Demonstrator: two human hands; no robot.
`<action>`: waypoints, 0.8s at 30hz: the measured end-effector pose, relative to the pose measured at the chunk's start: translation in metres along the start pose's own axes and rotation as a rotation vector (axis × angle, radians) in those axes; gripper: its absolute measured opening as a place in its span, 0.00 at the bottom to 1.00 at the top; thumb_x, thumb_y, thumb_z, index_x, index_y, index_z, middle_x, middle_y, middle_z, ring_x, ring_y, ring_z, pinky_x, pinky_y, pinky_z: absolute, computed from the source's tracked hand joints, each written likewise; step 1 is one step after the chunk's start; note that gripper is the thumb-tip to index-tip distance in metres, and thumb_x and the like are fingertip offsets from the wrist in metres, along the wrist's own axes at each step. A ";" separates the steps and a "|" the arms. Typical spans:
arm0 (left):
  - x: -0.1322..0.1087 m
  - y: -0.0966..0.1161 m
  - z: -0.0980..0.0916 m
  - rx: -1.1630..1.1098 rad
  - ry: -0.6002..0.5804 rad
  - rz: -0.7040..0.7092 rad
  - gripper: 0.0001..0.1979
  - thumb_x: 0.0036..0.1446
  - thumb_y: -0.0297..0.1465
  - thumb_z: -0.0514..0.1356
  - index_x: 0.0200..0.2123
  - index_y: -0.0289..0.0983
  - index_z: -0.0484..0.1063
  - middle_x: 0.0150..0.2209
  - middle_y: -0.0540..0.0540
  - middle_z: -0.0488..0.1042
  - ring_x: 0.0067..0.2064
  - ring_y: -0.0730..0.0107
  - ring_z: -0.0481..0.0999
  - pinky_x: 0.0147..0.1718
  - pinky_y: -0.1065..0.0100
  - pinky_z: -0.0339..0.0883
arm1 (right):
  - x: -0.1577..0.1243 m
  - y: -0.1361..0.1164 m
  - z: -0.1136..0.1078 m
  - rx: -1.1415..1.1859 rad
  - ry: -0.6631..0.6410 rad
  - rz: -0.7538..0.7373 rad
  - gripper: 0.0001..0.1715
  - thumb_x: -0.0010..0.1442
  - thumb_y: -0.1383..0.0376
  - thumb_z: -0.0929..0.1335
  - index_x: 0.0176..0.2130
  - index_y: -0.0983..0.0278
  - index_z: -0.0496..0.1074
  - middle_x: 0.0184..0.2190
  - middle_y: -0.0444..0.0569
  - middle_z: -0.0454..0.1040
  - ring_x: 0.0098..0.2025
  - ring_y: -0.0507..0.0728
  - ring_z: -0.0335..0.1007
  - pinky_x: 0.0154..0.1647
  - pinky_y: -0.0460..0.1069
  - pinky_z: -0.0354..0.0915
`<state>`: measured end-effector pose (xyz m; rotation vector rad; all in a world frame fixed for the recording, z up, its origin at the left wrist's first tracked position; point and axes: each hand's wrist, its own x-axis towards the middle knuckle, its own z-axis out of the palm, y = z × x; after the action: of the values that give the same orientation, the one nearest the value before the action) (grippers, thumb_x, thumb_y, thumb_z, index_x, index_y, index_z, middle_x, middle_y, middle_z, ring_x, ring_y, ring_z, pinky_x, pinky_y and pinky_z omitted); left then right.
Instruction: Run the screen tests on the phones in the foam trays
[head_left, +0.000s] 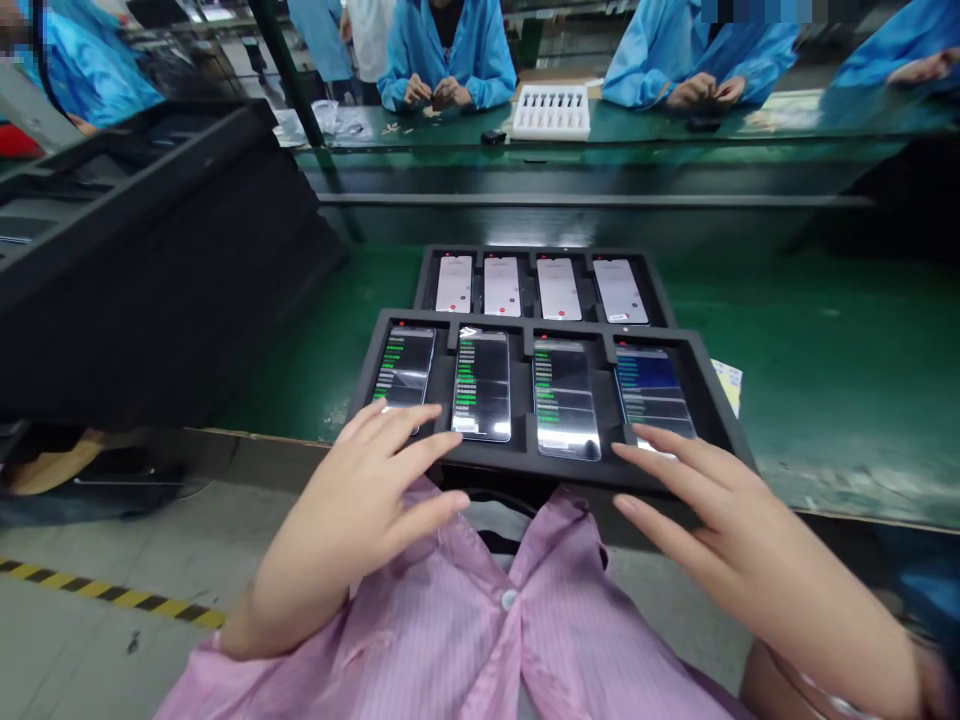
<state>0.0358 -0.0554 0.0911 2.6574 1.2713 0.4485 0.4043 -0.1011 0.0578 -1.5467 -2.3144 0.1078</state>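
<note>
Right in front of me a black foam tray (523,462) holds smartphones in separate slots, their dark screens showing green and white lines of text. My left hand (382,475) is open, fingers spread over the near left edge, partly covering the leftmost phone (407,360). Beside its fingertips lies the second phone (481,385). The third phone (566,398) sits between my hands. My right hand (697,500) is also open, its fingers at the lower end of the rightmost phone (654,385), whose screen has a blue band. Whether either hand touches anything, I cannot tell.
Behind is a second black tray (660,295) with phones showing white screens. A tall black stack of trays (150,260) stands at left on the green bench (840,380). Paper (727,385) pokes out at right. Across the bench, people in blue work near a white rack (551,112).
</note>
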 end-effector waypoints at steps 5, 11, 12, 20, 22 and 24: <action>0.013 -0.010 0.053 0.132 -0.039 -0.151 0.26 0.67 0.50 0.63 0.63 0.44 0.74 0.71 0.30 0.61 0.68 0.34 0.66 0.66 0.24 0.53 | 0.008 0.002 0.042 -0.170 -0.005 0.056 0.36 0.75 0.41 0.56 0.61 0.59 0.75 0.67 0.65 0.64 0.64 0.76 0.66 0.62 0.80 0.61; 0.060 -0.027 0.070 0.175 -0.078 -0.272 0.28 0.64 0.55 0.63 0.61 0.49 0.77 0.70 0.31 0.62 0.67 0.27 0.66 0.66 0.21 0.49 | 0.051 0.023 0.056 -0.317 -0.082 0.159 0.35 0.71 0.39 0.62 0.61 0.57 0.77 0.64 0.68 0.64 0.61 0.82 0.66 0.57 0.81 0.63; 0.070 -0.030 0.070 0.176 -0.072 -0.295 0.27 0.64 0.55 0.63 0.60 0.49 0.78 0.70 0.32 0.62 0.67 0.27 0.66 0.66 0.21 0.48 | 0.060 0.026 0.056 -0.317 -0.091 0.193 0.34 0.70 0.39 0.63 0.61 0.56 0.77 0.64 0.68 0.64 0.60 0.82 0.67 0.58 0.81 0.63; 0.062 -0.029 0.067 0.102 0.159 -0.249 0.36 0.63 0.55 0.64 0.69 0.49 0.66 0.76 0.34 0.51 0.73 0.34 0.58 0.70 0.26 0.42 | 0.057 0.009 0.057 -0.228 0.074 0.129 0.39 0.73 0.41 0.59 0.67 0.65 0.70 0.70 0.73 0.55 0.69 0.82 0.57 0.65 0.79 0.58; 0.050 -0.029 0.072 0.079 0.198 -0.210 0.37 0.63 0.56 0.64 0.70 0.48 0.64 0.75 0.35 0.53 0.74 0.37 0.55 0.71 0.29 0.43 | 0.047 0.001 0.063 -0.207 0.118 0.097 0.41 0.74 0.41 0.58 0.66 0.67 0.70 0.71 0.73 0.54 0.70 0.83 0.54 0.65 0.79 0.58; 0.043 -0.031 0.080 0.073 0.203 -0.207 0.36 0.65 0.55 0.63 0.68 0.44 0.66 0.74 0.34 0.56 0.74 0.37 0.55 0.72 0.33 0.47 | 0.041 -0.002 0.069 -0.204 0.142 0.092 0.42 0.74 0.41 0.57 0.66 0.69 0.69 0.70 0.73 0.56 0.72 0.84 0.51 0.66 0.80 0.56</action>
<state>0.0652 -0.0033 0.0162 2.5522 1.6317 0.6656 0.3659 -0.0553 0.0041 -1.6984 -2.2000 -0.2155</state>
